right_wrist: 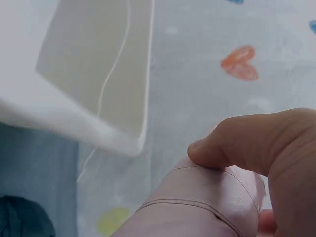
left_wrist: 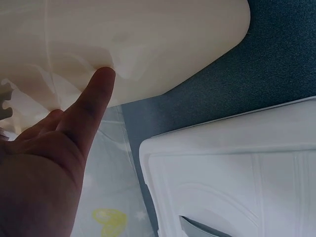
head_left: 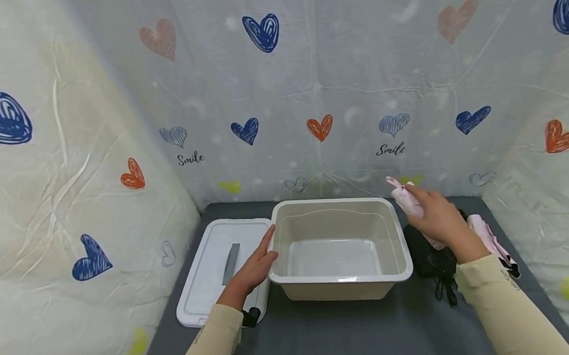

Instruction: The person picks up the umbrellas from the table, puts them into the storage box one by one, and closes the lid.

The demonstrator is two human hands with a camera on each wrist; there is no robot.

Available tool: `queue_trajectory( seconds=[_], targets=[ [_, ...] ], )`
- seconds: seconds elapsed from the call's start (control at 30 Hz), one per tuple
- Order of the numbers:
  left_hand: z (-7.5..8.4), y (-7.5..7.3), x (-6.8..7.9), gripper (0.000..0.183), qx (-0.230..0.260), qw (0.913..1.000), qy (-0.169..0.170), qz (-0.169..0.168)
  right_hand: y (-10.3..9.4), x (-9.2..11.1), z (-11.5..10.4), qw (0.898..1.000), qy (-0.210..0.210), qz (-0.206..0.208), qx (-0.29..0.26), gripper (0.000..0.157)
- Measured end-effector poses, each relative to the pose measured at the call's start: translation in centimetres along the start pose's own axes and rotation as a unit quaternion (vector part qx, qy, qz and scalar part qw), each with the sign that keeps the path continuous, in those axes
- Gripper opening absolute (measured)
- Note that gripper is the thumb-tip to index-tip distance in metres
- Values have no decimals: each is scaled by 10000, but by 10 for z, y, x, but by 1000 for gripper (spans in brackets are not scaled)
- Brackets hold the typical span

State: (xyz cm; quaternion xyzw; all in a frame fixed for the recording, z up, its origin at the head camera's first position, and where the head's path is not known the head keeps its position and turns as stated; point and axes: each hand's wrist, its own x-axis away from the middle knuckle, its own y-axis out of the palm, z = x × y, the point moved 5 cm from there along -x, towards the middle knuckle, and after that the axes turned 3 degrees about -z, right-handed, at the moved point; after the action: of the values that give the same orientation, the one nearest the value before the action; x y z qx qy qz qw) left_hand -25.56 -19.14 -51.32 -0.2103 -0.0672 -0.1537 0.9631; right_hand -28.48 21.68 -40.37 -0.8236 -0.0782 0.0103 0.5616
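Note:
A beige plastic storage box (head_left: 340, 291) with a pale rim stands in the middle of the table, its inside bare. My left hand (head_left: 254, 267) rests against its left side with the fingers extended along the rim; the thumb touches the outer wall (left_wrist: 163, 44) in the left wrist view. At the back right, raised beside the box's far right corner, my right hand (head_left: 436, 217) grips a pink folded umbrella (head_left: 406, 200). The right wrist view shows my thumb across its wrapped fabric (right_wrist: 192, 207), with the lower end out of frame.
A white lid (head_left: 200, 275) with a grey handle lies left of the box. Right of the box are a black drawstring pouch (head_left: 426, 258) and another pink bundle (head_left: 486, 236) with a black end, partly behind my right forearm. Patterned curtains (head_left: 316, 61) surround the dark grey table (head_left: 323, 338).

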Motion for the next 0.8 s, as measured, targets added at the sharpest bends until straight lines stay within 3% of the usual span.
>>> queue_trajectory(
  seconds=[0.3,0.8],
  targets=[
    [1,-1,3,66,18,10000,-54,21,-5,5,-28,9987,-491,120,82,70],
    [5,1,4,66,23,10000,9,67,0,6,-54,9949,-1001,77,4,71]
  ],
)
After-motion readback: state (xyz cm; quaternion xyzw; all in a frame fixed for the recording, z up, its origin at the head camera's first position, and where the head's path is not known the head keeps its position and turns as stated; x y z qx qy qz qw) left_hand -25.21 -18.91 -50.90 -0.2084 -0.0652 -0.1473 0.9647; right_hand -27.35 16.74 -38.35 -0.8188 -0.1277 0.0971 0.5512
